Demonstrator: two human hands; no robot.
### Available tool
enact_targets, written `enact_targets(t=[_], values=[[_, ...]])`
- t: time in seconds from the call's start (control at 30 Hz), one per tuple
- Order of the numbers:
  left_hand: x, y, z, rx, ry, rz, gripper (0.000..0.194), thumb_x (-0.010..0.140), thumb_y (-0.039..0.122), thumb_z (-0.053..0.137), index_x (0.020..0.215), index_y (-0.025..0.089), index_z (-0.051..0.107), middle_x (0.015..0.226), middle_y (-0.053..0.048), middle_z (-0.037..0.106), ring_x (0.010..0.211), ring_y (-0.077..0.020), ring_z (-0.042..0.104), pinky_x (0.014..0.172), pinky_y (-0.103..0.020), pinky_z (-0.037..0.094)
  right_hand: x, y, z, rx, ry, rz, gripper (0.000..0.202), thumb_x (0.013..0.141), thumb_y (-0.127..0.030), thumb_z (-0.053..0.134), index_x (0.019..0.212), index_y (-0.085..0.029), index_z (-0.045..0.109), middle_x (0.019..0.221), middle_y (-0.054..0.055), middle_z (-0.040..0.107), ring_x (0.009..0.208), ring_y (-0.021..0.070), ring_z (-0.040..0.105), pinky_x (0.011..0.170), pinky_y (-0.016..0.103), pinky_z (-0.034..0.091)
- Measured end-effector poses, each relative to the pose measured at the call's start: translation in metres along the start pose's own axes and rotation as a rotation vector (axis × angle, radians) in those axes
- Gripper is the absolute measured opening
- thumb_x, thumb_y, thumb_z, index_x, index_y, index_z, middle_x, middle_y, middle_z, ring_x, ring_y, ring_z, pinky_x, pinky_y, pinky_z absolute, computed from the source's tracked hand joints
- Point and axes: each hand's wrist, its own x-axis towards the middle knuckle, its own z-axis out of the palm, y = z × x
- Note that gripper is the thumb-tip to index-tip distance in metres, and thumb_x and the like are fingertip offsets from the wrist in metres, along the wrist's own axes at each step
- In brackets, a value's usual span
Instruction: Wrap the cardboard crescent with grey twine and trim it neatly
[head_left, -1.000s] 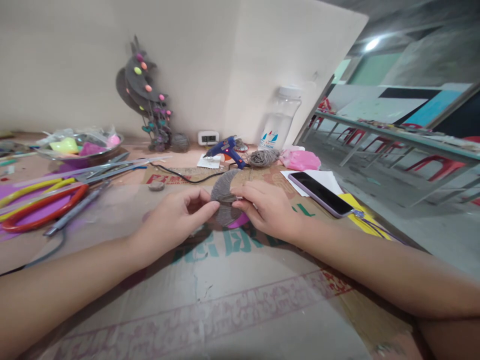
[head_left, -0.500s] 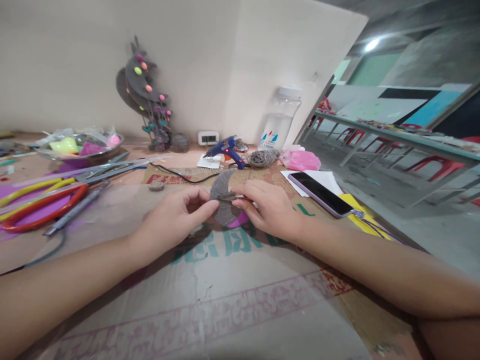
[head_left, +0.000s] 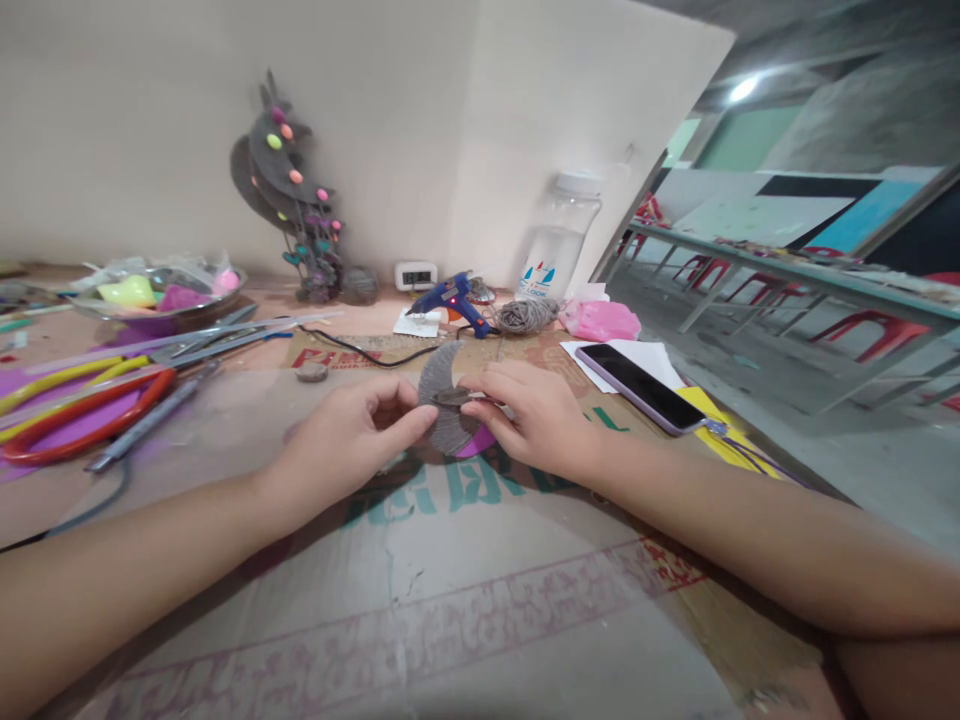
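Observation:
A crescent (head_left: 438,372) wound with grey yarn stands between my hands above the cardboard, and bare purple shows at its lower right end. My left hand (head_left: 367,425) pinches the crescent's left edge between thumb and fingers. On the other side, my right hand (head_left: 529,410) has thumb and fingertips closed on a small grey yarn bundle (head_left: 451,397), which lies across the crescent's middle. My right fingers hide part of the bundle and of the crescent's inner edge.
Behind my hands are a blue glue gun (head_left: 457,300), a yarn ball (head_left: 527,316) and a water bottle (head_left: 559,240). Scissors (head_left: 90,440) and a bowl (head_left: 169,315) are left; a phone (head_left: 641,388) is right. A moon ornament (head_left: 281,180) leans on the board.
The crescent has tilted and shifted very slightly downward. Both hands keep their hold, with only a tiny shift of the right fingers to the left.

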Motion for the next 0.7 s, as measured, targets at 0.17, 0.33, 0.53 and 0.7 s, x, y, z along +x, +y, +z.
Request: enact_targets(t=[0.17, 0.33, 0.53, 0.7], values=[[0.0004, 0.0012, -0.0004, -0.017, -0.005, -0.010, 0.025, 0.084, 0.039, 0.048, 0.075, 0.017, 0.056, 0.070, 0.000, 0.061, 0.065, -0.0142, 0.057, 0.059, -0.024, 0.043, -0.0001, 0.0011, 0.0015, 0.022, 0.006, -0.004, 0.029, 0.093, -0.034, 0.040, 0.101, -0.016, 0.060, 0.080, 0.005, 0.063, 0.074, 0.0156, 0.054, 0.065, 0.026, 0.036], [0.0017, 0.0005, -0.0005, -0.081, -0.018, -0.022, 0.026, 0.085, 0.040, 0.049, 0.074, 0.017, 0.055, 0.070, 0.001, 0.060, 0.065, -0.0138, 0.057, 0.059, -0.024, 0.043, -0.0004, 0.0030, 0.0023, 0.032, 0.034, -0.011, 0.028, 0.092, -0.034, 0.041, 0.101, -0.016, 0.061, 0.078, 0.004, 0.062, 0.073, 0.0150, 0.054, 0.064, 0.025, 0.036], [0.0033, -0.0009, -0.0009, -0.160, -0.032, -0.046, 0.025, 0.084, 0.040, 0.051, 0.074, 0.017, 0.056, 0.069, 0.001, 0.059, 0.066, -0.0132, 0.056, 0.060, -0.024, 0.043, -0.0008, 0.0024, 0.0032, 0.067, 0.024, 0.025, 0.028, 0.091, -0.034, 0.042, 0.101, -0.015, 0.061, 0.080, 0.005, 0.063, 0.073, 0.0151, 0.054, 0.066, 0.026, 0.038], [0.0033, -0.0015, -0.0010, -0.173, -0.027, -0.048, 0.025, 0.083, 0.040, 0.052, 0.073, 0.017, 0.056, 0.069, 0.001, 0.060, 0.065, -0.0133, 0.056, 0.059, -0.024, 0.043, -0.0014, 0.0015, 0.0031, 0.082, 0.028, 0.039, 0.028, 0.091, -0.034, 0.044, 0.102, -0.015, 0.060, 0.083, 0.006, 0.064, 0.074, 0.0154, 0.055, 0.068, 0.026, 0.039]])
